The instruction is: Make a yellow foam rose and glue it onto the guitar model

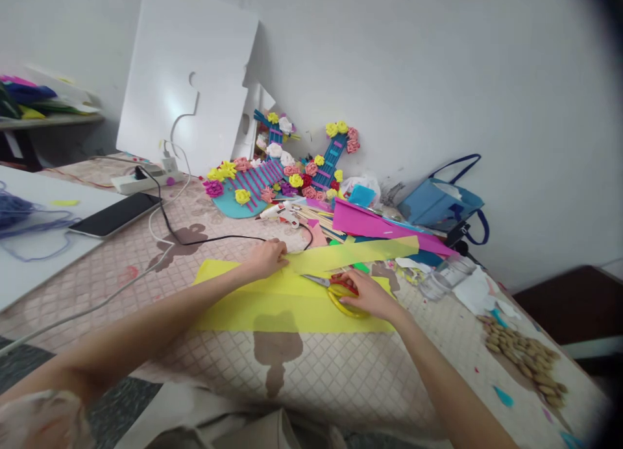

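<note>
My right hand (367,294) has its fingers in the handles of a pair of scissors (315,280) with red and yellow grips. The blades point left, over a yellow sheet (228,314) spread on the table; the sheet looks like crepe paper or thin felt. A long narrow yellow strip (360,253) slants above the sheet's far edge, its left end beside the fingers of my left hand (267,258). Those fingers are closed in a pinch at the strip's end, which they partly cover. Whether strip and sheet are still joined, I cannot tell.
Behind the sheet lie a hot glue gun (282,213), wooden sticks (318,217) and magenta paper (389,225). Flower-decorated crafts (257,180) stand farther back. A phone (119,215) and cables are at left; a clear cup (435,284), peanuts (523,358) and a blue bag (428,206) at right.
</note>
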Demonstrator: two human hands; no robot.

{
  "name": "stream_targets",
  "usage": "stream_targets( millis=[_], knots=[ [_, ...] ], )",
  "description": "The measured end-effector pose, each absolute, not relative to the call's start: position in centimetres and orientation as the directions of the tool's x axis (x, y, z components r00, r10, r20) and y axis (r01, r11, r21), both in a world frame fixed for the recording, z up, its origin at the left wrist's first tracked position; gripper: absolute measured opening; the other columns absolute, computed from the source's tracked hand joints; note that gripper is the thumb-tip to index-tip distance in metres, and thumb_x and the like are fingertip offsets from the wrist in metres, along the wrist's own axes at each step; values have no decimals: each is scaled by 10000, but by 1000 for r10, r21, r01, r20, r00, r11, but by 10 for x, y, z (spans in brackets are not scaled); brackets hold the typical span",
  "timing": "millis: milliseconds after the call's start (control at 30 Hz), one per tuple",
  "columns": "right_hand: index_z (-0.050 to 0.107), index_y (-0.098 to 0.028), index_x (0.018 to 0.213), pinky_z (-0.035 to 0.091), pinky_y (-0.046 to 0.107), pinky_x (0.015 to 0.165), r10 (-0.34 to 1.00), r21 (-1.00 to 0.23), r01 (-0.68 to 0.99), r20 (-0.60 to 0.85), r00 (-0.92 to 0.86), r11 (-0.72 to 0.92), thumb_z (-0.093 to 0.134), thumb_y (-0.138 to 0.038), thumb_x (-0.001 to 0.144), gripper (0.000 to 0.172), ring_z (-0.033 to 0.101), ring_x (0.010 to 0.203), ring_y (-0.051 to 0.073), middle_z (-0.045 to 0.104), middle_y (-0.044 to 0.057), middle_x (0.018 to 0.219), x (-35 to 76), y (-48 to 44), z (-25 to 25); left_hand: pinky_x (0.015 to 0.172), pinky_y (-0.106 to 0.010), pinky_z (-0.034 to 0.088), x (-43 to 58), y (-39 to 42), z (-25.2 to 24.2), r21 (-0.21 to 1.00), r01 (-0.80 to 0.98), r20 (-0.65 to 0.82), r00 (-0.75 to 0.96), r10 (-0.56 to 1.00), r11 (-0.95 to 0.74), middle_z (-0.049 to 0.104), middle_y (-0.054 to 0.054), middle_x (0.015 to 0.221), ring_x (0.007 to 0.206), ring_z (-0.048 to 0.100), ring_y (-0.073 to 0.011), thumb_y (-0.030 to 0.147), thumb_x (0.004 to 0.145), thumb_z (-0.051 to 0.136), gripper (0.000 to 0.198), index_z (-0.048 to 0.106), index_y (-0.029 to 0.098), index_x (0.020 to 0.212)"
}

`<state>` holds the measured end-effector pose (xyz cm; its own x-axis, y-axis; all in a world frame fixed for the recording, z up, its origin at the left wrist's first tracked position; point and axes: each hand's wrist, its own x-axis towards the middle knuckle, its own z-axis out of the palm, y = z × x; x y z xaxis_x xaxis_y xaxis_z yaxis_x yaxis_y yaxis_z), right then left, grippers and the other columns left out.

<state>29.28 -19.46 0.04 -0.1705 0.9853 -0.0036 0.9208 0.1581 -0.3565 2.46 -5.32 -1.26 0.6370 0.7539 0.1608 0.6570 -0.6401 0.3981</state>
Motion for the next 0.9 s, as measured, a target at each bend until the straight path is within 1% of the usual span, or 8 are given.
stream_targets(
  millis=[133,300,367,467,633,767,833,900],
  knots=[
    [555,-209,946,425,324,777,983,-358,917,15,-182,175,709,-299,698,305,548,922,211,593,46,994,293,-194,-2,648,-243,433,38,-48,-12,392,670,140,633,761,-630,643,-62,869,769,602,-172,165,720,548,91,621,153,773],
    [567,-212,971,433,307,744,976,-391,894,105,-191,217,633,-369,789,249,556,892,194,600,45,984,298,-190,1,631,-241,426,42,-41,-14,384,680,142,625,768,-625,638,-63,897,760,600,-174,208,726,559,168,617,160,876],
    [569,-205,950,437,303,737,962,-348,903,190,-196,252,582,-360,831,196,557,871,189,595,46,944,303,-181,4,622,-240,421,43,-39,-14,379,679,145,628,765,-629,636,-64,892,752,599,-174,193,718,552,155,624,159,852],
    [571,-200,939,432,327,798,929,-253,918,291,-229,306,538,-303,861,134,540,921,205,581,58,945,311,-155,8,618,-237,416,44,-39,-14,373,673,157,632,759,-638,633,-65,868,762,599,-177,145,711,516,134,629,157,781],
    [606,-217,988,373,390,899,913,-191,917,291,-287,350,583,-220,820,170,480,1044,249,574,74,1049,314,-98,0,613,-239,421,45,-39,-14,368,662,190,635,749,-654,637,-57,852,735,595,-170,119,720,498,137,623,160,757],
    [626,-203,823,371,367,855,914,-153,921,257,-313,359,604,-210,797,35,504,955,235,607,56,926,315,-66,-8,676,-258,445,43,-35,-12,356,651,250,625,739,-671,634,-55,855,786,597,-179,119,763,500,124,611,161,800],
    [615,-195,780,371,352,836,918,-138,929,257,-300,343,582,-204,806,43,515,908,221,612,51,878,322,-56,-7,754,-303,454,39,-36,-10,342,653,296,608,737,-675,628,-77,916,877,590,-214,143,790,514,132,607,152,883],
    [611,-188,769,369,351,828,925,-122,942,269,-270,311,565,-204,811,65,521,887,219,617,57,859,334,-47,-3,840,-365,440,34,-41,-7,326,657,341,588,733,-679,607,-106,1030,985,560,-253,169,813,526,200,583,142,1003]
  ],
)
